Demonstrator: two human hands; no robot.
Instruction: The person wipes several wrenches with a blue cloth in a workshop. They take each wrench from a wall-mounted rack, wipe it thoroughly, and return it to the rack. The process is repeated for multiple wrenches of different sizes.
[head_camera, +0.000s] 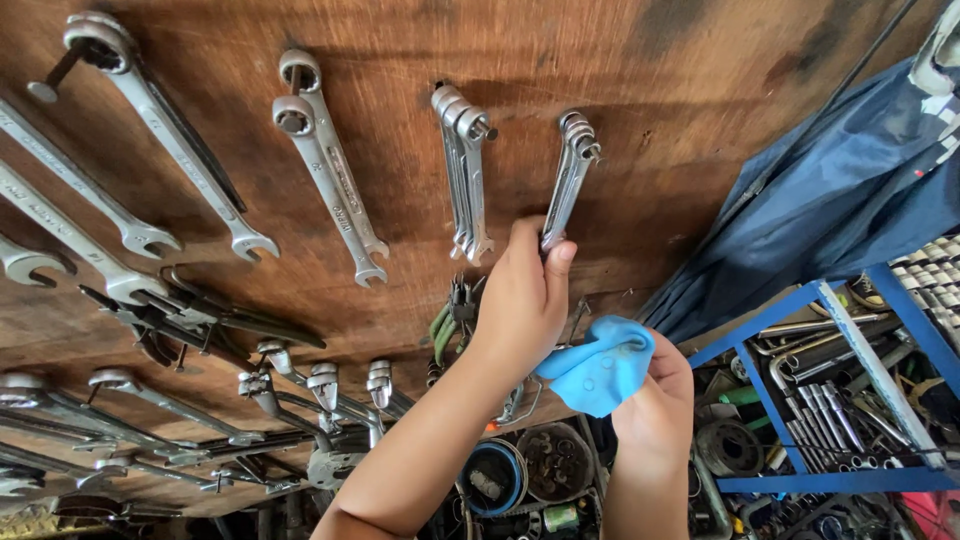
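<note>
Left hand (525, 295) is raised to the wooden board (640, 80), fingers closed on the lower end of a small bunch of spanners (570, 175) that hangs from a peg at its ring end. Right hand (660, 400) is held just below and to the right, clamped on a crumpled blue cloth (600, 365). The hands are close but not touching; the cloth lies just beside the left wrist, apart from the spanners.

Progress, as judged: the bunch is on its peg and gripped, the cloth is ready but not on the metal, so any wiping of this bunch appears not yet done. Whether the other sets have been wiped cannot be told; all look equally bright.

Surface: a dark, stained wooden board is used as a tool wall. To the left of the held bunch, a second bunch (465, 175) hangs on its own peg, then a pair of ring spanners (325, 160), then larger combination spanners (160, 130) towards the far left. Lower down, pliers and further spanners are hung in rows.

Room: a crowded workshop. A blue metal rack (790, 300) at right is packed with sockets, pipes and parts; a blue tarpaulin (850, 190) is draped above it. Round tins (495, 480) of small parts are seen below the hands.
</note>
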